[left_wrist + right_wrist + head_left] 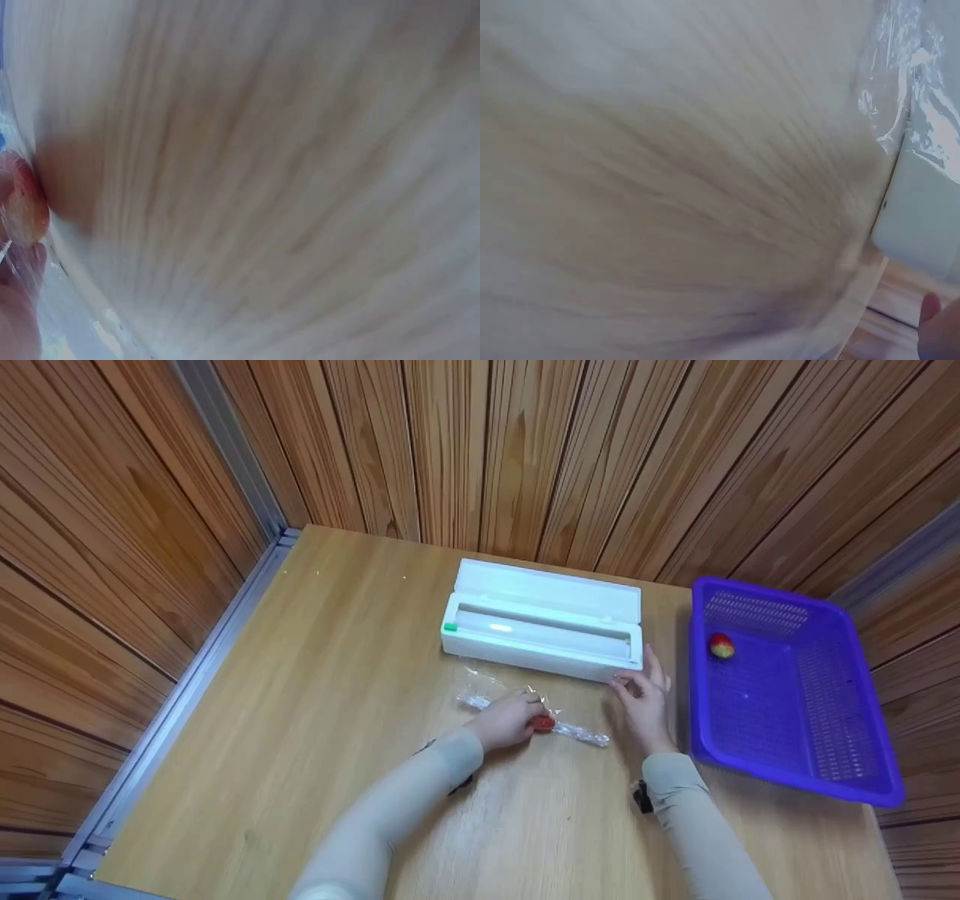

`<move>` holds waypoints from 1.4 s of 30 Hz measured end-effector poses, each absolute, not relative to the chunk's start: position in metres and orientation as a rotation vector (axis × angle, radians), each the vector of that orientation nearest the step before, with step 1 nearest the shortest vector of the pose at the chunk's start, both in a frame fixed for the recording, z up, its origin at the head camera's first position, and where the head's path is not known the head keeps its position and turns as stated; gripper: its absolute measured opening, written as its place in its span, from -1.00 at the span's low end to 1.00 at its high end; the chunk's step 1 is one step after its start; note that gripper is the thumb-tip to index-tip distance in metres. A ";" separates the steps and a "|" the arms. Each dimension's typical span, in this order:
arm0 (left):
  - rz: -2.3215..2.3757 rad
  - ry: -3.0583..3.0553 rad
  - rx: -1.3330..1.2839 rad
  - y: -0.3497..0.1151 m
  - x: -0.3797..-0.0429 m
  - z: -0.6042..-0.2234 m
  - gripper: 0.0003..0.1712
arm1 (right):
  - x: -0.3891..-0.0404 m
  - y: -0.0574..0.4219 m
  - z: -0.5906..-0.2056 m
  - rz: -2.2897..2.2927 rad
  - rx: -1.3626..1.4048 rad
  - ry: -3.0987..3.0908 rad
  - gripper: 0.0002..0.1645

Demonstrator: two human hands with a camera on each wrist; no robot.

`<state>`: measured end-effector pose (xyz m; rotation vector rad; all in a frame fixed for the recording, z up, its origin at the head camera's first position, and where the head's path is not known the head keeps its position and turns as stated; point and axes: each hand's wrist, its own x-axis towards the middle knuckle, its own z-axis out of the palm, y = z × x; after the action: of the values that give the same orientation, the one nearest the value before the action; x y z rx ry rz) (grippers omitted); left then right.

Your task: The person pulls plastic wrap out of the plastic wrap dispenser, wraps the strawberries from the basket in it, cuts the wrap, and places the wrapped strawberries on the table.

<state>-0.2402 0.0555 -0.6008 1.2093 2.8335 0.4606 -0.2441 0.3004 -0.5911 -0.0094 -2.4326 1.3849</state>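
Near the middle of the table, my left hand [506, 720] grips a small red-and-yellow fruit [26, 206] with clear plastic film around it. Crinkled, twisted lengths of the film [581, 733] stretch out on both sides of the fruit. My right hand [645, 701] is at the front right corner of a long white box [525, 652], thumb and forefinger bent close to that corner and the other fingers along the box's end. In the right wrist view only a fingertip [930, 309] shows beside the box, and shiny film overlaps the box's front.
The box's lid [547, 585] stands raised at the back, with a roll of film [540, 634] inside. To the right sits a purple basket [697, 697] holding another red-and-yellow fruit [721, 646]. Wood-panelled walls [450, 450] enclose the table's back and sides.
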 end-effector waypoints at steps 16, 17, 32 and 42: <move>0.329 2.847 1.036 0.049 -0.248 -0.596 -0.60 | -0.190 0.287 -0.584 1.461 0.298 -2.527 -0.91; 0.347 2.846 1.021 0.048 -0.248 -0.596 -0.61 | -0.187 0.287 -0.585 1.479 0.299 -2.555 -0.91; 0.813 2.767 0.877 0.040 -0.246 -0.592 -0.78 | -0.153 0.286 -0.599 1.007 0.750 -2.742 -0.77; 0.954 2.688 0.821 0.042 -0.237 -0.594 -0.39 | -0.144 0.282 -0.609 0.584 1.168 -2.572 -0.75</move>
<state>-0.2368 0.0416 -0.5944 0.8215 2.6881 0.9538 -0.1435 0.2819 -0.6092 1.1680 -2.5716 0.5835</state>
